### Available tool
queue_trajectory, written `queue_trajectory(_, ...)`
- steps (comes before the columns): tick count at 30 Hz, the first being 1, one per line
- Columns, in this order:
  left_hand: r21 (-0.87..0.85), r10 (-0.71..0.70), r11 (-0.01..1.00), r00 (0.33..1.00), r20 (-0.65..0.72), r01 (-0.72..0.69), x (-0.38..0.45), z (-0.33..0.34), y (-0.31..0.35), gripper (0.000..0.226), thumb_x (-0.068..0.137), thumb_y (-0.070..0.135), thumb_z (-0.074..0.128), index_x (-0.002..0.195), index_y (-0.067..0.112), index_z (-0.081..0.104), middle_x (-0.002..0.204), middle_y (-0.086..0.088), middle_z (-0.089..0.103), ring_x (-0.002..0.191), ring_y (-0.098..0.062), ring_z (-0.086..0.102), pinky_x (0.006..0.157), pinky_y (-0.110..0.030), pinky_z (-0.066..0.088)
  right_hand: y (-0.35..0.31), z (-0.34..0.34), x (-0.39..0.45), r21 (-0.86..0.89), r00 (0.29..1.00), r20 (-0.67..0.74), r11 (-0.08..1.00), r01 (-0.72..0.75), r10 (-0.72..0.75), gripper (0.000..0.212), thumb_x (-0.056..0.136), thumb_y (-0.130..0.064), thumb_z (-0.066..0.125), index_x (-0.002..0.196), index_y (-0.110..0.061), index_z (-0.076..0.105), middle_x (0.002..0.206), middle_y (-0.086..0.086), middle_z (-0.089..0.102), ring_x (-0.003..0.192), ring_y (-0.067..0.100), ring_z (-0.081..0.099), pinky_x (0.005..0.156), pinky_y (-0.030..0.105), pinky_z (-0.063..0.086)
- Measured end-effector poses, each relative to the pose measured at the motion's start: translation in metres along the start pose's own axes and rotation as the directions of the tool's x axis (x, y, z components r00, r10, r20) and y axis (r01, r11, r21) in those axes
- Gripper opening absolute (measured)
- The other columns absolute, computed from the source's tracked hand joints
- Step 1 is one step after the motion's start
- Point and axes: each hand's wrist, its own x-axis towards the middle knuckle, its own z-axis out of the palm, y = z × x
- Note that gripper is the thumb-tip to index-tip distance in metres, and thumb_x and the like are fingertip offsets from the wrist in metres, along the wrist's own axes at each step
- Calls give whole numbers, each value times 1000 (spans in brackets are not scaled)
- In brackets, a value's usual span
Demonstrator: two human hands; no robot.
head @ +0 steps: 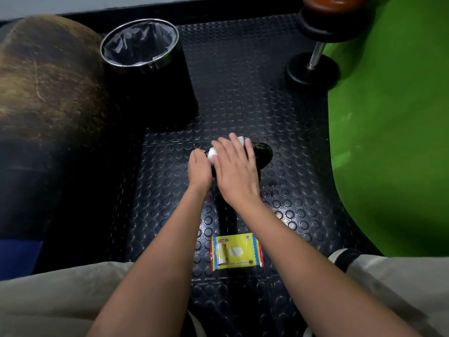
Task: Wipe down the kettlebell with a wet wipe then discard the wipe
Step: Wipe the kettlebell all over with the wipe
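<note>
Head view shows my right hand [237, 170] pressing a white wet wipe [213, 154] with flat fingers on the black kettlebell [261, 153], which stands on the studded mat [243, 93]. My left hand [199, 166] grips the kettlebell's side. The yellow wipes pack [237, 251] near me reads "10". A lined bin [145, 69] stands beyond.

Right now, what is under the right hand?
A white wet wipe lies pressed under the flat right hand on the dark kettlebell. The hand covers most of both; the left hand steadies the kettlebell's near side.
</note>
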Motion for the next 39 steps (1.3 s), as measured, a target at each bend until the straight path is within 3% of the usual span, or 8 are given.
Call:
queue_trajectory(5,29,-1,1000,1000,12,1,1,-1,-1,26,98,25,29,84,16,50,88,0,51,80,-15,44,75,-34,39,19,-6,4,77,998,-40,995,58,-55,37,107,-31,33,133,-22,58,131,-6,60,136,19,43,124,39,2)
queue_trajectory(13,38,-15,999,999,33,14,-3,2,1,27,92,30,24,89,17,48,93,-2,51,86,-18,46,80,-36,41,61,-13,-1,389,959,-76,894,-223,273,33,107,-28,32,107,-19,63,105,-7,62,104,14,54,117,42,25)
queue_trajectory(17,55,-11,998,999,38,9,-4,2,2,24,95,26,24,89,16,45,92,-3,48,85,-18,44,81,-36,40,63,-21,8,619,841,131,620,-483,524,34,100,-29,34,74,-19,54,75,-10,53,76,11,46,86,40,43)
queue_trajectory(21,56,-4,998,999,34,2,-5,2,2,25,96,24,24,88,16,47,91,-3,49,85,-18,46,79,-36,40,66,-35,19,631,661,416,325,-704,625,34,99,-28,36,67,-17,41,66,-2,43,59,14,38,59,33,30)
queue_trajectory(23,52,-8,999,1000,25,7,-5,1,2,27,97,24,24,88,16,49,92,-3,51,86,-18,47,80,-36,41,69,-41,31,420,685,444,541,-729,578,39,100,-30,31,66,-14,44,66,-2,50,62,16,44,74,37,36)
queue_trajectory(27,46,-1,999,1000,7,1,-4,-1,0,28,97,25,26,91,16,52,94,-3,54,88,-19,49,80,-35,42,54,-50,58,-1,783,518,916,-402,345,52,99,-34,21,69,-14,59,74,-2,61,85,23,59,108,49,30)
queue_trajectory(34,35,15,999,1000,-3,-15,-10,-1,3,32,102,22,28,104,12,58,90,2,55,79,-12,48,67,-26,40,8,-46,53,-98,900,420,992,-81,115,45,99,-24,25,61,-21,49,83,2,71,85,27,64,106,44,27)
queue_trajectory(39,25,21,999,1000,14,-21,-9,-1,1,30,101,22,29,102,13,57,90,2,55,81,-13,48,68,-28,40,24,-25,18,56,998,43,997,-54,52,42,102,-32,31,80,-23,66,82,-8,66,83,19,58,113,41,26)
